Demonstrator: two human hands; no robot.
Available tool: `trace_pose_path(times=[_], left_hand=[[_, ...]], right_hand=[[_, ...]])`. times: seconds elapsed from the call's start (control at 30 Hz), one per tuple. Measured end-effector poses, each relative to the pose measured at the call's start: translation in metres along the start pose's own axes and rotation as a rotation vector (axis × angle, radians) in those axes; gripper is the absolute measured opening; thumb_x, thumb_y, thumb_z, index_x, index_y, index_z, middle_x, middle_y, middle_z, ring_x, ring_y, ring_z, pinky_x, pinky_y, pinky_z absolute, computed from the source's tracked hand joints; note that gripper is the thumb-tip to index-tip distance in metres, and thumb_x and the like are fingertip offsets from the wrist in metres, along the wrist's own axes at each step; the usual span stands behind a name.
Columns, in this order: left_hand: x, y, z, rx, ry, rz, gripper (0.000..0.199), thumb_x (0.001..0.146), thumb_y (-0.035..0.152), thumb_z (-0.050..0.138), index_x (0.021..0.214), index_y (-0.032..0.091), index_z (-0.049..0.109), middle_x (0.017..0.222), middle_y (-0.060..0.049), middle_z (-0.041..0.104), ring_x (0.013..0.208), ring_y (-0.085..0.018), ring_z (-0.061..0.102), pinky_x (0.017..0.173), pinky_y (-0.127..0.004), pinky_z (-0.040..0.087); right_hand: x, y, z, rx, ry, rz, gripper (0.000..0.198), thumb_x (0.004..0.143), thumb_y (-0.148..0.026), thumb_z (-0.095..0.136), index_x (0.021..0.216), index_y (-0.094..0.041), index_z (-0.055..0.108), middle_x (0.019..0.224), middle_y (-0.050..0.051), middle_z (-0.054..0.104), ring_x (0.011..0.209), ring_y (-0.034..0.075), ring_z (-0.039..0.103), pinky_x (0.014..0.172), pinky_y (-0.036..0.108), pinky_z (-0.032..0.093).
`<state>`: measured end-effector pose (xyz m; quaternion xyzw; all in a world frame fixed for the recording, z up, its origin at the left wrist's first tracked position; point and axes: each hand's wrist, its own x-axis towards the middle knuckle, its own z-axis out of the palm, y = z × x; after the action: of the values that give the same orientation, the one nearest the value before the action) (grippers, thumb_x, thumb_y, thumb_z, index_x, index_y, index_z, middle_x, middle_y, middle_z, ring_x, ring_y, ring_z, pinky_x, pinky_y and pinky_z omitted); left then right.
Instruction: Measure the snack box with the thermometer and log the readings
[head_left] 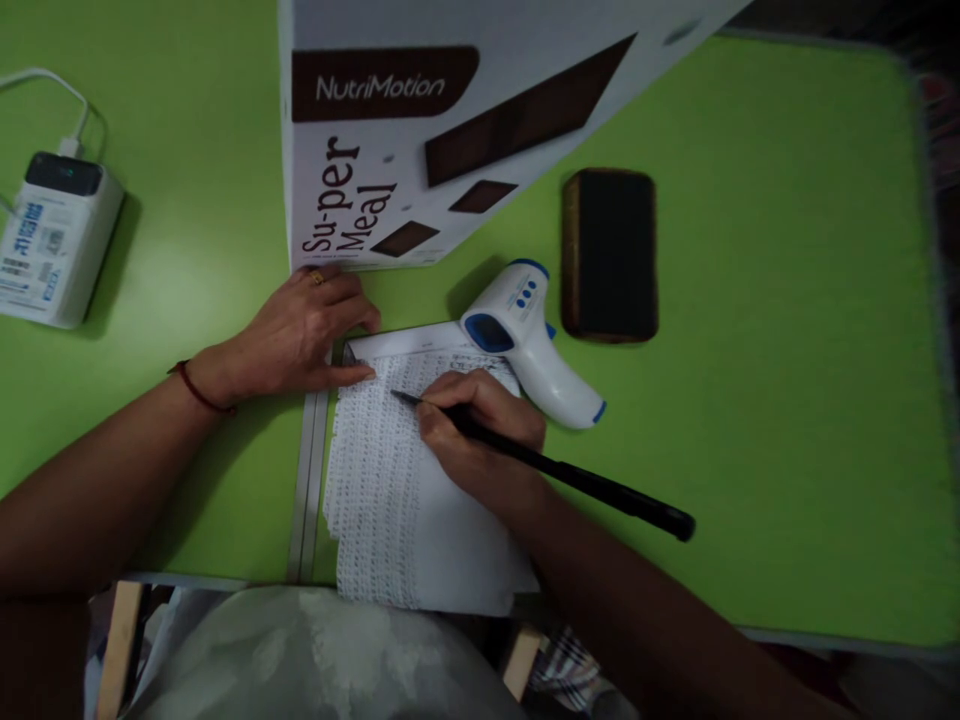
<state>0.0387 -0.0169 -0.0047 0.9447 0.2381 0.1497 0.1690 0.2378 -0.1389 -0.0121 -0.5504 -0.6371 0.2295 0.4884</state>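
At the green table's (750, 300) near edge lies a log sheet (390, 480), its left columns already filled with writing and the right part blank. The right hand (480, 430) pinches a black pen (555, 465) on the top rows; the left hand (300, 330), fingers flat, pins the sheet's top-left corner.

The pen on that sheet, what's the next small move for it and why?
Probably carry the pen on along the row near the sheet's top. Its tip rests there in the right hand, written lines fill the left part below, and the left hand pins the top corner flat.
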Motion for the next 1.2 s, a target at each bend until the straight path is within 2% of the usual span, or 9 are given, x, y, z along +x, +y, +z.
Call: trace_pose_path(times=[0.2,0.47,0.67,0.8,1.0,1.2], left_hand=[[0.0001,0.0005,-0.0005,0.01,-0.004,-0.002,0.047,0.091,0.06,0.059,0.108,0.017,0.064,0.11,-0.011,0.065,0.1,-0.027,0.058,0.092,-0.04,0.042],[-0.0008,0.0,0.0002,0.017,0.005,0.0,0.046,0.09,0.06,0.059,0.108,0.017,0.064,0.109,-0.011,0.065,0.1,-0.026,0.058,0.092,-0.039,0.043],[-0.0004,0.0005,-0.0002,0.012,0.013,0.008,0.044,0.091,0.058,0.059,0.108,0.017,0.064,0.11,-0.012,0.065,0.1,-0.027,0.059,0.092,-0.04,0.043],[-0.0002,0.0001,0.0005,0.01,0.01,0.007,0.046,0.091,0.06,0.058,0.107,0.017,0.063,0.109,-0.011,0.065,0.1,-0.027,0.059,0.092,-0.04,0.043],[-0.0007,-0.002,0.0024,-0.001,0.021,0.012,0.046,0.091,0.061,0.058,0.108,0.018,0.063,0.109,-0.01,0.065,0.099,-0.026,0.058,0.092,-0.04,0.043],[-0.0008,-0.0027,0.0027,-0.007,0.03,0.02,0.049,0.091,0.063,0.056,0.108,0.017,0.064,0.109,-0.011,0.065,0.099,-0.027,0.058,0.093,-0.041,0.042]], right_hand=[[-0.0001,0.0005,-0.002,-0.032,-0.081,0.0,0.015,0.074,-0.011,0.059,0.067,-0.024,0.053,0.058,-0.006,0.058,0.049,0.01,0.053,0.051,0.026,0.045],[0.0011,-0.002,-0.003,-0.041,-0.111,-0.017,0.019,0.073,-0.009,0.058,0.066,-0.024,0.049,0.055,-0.008,0.054,0.047,0.009,0.051,0.048,0.024,0.041],[0.0003,0.0,-0.0023,-0.039,-0.056,0.002,0.016,0.075,-0.011,0.058,0.066,-0.023,0.051,0.057,-0.006,0.057,0.048,0.01,0.053,0.05,0.025,0.044],[-0.0003,0.0003,-0.0029,-0.041,-0.091,0.012,0.017,0.073,-0.011,0.058,0.065,-0.024,0.05,0.054,-0.007,0.053,0.047,0.01,0.051,0.048,0.025,0.041],[0.0015,-0.0016,-0.0036,-0.04,-0.076,0.015,0.017,0.074,-0.011,0.057,0.065,-0.024,0.05,0.056,-0.006,0.055,0.049,0.01,0.052,0.049,0.025,0.043],[0.0012,-0.0019,-0.0028,-0.051,-0.059,-0.016,0.02,0.072,-0.008,0.056,0.064,-0.024,0.047,0.054,-0.008,0.051,0.046,0.009,0.048,0.047,0.024,0.04]])
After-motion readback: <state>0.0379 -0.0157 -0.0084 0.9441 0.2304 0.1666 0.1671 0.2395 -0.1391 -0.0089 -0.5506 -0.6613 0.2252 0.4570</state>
